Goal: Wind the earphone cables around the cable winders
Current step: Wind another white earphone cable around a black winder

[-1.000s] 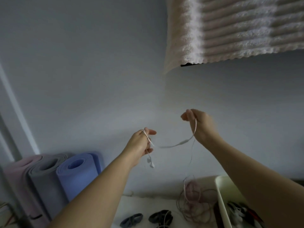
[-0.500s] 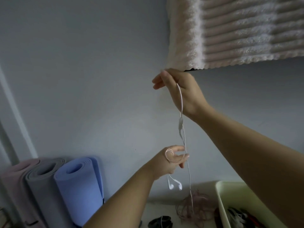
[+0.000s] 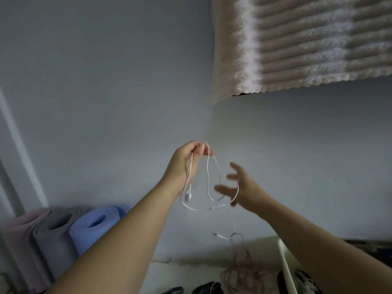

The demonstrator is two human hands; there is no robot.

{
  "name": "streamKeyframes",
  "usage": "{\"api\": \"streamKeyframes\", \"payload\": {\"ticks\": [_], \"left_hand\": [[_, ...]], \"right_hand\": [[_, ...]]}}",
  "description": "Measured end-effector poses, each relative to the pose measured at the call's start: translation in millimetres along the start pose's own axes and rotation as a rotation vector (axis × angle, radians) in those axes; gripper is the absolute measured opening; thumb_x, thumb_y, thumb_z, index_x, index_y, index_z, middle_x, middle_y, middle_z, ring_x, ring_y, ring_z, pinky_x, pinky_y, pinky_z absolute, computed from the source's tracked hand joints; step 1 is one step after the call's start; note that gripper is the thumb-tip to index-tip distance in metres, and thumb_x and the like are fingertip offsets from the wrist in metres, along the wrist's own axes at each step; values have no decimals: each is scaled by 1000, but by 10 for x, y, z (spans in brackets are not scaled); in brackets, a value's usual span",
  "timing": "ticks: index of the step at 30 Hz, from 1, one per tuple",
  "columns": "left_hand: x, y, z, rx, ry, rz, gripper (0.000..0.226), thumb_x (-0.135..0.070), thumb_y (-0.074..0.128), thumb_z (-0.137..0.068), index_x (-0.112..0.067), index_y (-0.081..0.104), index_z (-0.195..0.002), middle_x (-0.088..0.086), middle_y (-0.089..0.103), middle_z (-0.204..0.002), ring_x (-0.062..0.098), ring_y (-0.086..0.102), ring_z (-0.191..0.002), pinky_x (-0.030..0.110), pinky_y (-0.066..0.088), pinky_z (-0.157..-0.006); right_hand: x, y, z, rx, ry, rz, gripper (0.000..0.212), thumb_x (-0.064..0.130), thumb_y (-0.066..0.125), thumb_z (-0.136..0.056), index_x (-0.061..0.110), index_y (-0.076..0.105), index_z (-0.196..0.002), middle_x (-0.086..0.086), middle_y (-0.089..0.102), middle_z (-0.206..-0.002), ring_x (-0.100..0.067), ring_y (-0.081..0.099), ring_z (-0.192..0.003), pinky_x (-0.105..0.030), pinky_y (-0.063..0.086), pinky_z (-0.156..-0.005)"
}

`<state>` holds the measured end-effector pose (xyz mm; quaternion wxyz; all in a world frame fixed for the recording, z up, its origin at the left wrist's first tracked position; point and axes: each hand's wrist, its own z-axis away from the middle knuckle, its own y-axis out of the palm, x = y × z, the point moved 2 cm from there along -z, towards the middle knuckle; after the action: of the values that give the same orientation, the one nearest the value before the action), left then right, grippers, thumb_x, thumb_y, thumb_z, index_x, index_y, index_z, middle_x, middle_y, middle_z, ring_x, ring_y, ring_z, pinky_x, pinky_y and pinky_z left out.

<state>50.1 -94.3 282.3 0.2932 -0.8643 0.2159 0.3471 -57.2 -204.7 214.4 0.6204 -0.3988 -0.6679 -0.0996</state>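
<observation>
White earphone cable (image 3: 208, 177) (one) pinched in left hand (image 3: 186, 160); right hand (image 3: 240, 187) splayed.

A plain grey-blue wall (image 3: 106, 81) fills most of the view. At the upper right hangs a pale, pinkish-beige ribbed towel (image 3: 297, 45), its fluffy ridges running across and its wavy lower edge sloping up toward the right; a brighter, fuzzier band runs down it near the left side. A white frame strip (image 3: 19, 145) slants along the left edge. In the lower left corner three rolled mats stand side by side against the wall, touching: a pink mat (image 3: 19, 236) outermost, a grey mat (image 3: 53, 240) in the middle, and a blue mat (image 3: 93, 228) nearest the centre, open ends facing up. Along the bottom lies a white tabletop (image 3: 180, 276), and at the lower right the pale rim of a tray (image 3: 286, 268) rises from it.
</observation>
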Motion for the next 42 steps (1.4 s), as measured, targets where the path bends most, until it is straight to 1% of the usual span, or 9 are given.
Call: {"api": "streamKeyframes", "payload": {"ticks": [5, 9, 13, 16, 20, 23, 33, 39, 42], "left_hand": [[-237, -176, -84, -84, 83, 39, 26, -14, 40, -103, -18, 59, -86, -8, 68, -92, -13, 50, -54, 16, 36, -64], [-99, -485, -97, -253, 86, 84, 27, -17, 42, -103, -24, 58, -83, -7, 71, -92, -9, 47, -54, 21, 36, -63], [202, -689, 61, -223, 43, -115, 27, -17, 43, -103, -24, 60, -83, -10, 70, -87, -12, 53, -65, 9, 40, -64], [582, -719, 251, 96, -200, -357, 18, -10, 47, -100, -19, 61, -105, -18, 68, -76, -3, 57, -76, 17, 39, -74], [884, -756, 652, 498, -652, -676, 35, -2, 43, -94, -8, 58, -125, 1, 71, -97, 16, 52, -88, 26, 43, -78], [920, -849, 822, 476, -826, -573, 23, -5, 44, -94, -12, 66, -99, -1, 55, -68, 13, 35, -53, 19, 31, -45], [1154, -1301, 1032, 618, -1039, -126, 33, -2, 45, -92, -15, 58, -65, -8, 35, -49, 5, 20, -43, 16, 21, -44], [1381, -1354, 1109, 402, -1072, 236, 32, -9, 36, -93, -9, 59, -71, -5, 31, -54, 4, 20, -40, 15, 21, -40], [1490, -1291, 1122, 385, -1111, 244, 28, -15, 34, -92, -9, 55, -74, -5, 30, -54, 5, 20, -39, 16, 21, -39]], "right_hand": [[-312, 214, 23, 271, 216, 70, 7, 10, 61, -90, 7, 66, -92, -3, 66, -67, -11, 58, -48, -22, 53, -58], [-384, 139, -150, -129, 200, 49, 34, 9, 53, -92, 13, 62, -60, -2, 58, -54, -9, 54, -42, -18, 41, -47], [-140, 19, -163, -293, -10, 70, 34, 22, 46, -98, 19, 63, -69, 3, 61, -64, -18, 55, -63, -26, 42, -63], [11, 83, -104, -52, 76, 167, 31, 22, 41, -100, 13, 62, -79, 1, 60, -56, -14, 50, -46, -18, 36, -46], [-134, 316, 22, 276, 371, 147, 26, 21, 43, -99, 9, 63, -87, 0, 59, -57, -10, 47, -42, -20, 33, -48], [-319, 516, 47, 333, 437, 18, 23, 21, 45, -99, 8, 62, -88, -3, 59, -66, -12, 50, -50, -21, 36, -50], [-511, 1149, -298, 313, 414, 11, 10, 11, 53, -94, 4, 61, -94, -5, 64, -76, -14, 57, -64, -22, 46, -58], [-815, 1390, -498, 309, 298, 158, 29, 8, 63, -88, 0, 59, -116, -6, 61, -83, -15, 58, -69, -23, 49, -64], [-1008, 1470, -511, 429, 293, 291, 56, 11, 74, -80, 4, 50, -130, -11, 58, -108, -20, 59, -83, -25, 52, -69]]}}
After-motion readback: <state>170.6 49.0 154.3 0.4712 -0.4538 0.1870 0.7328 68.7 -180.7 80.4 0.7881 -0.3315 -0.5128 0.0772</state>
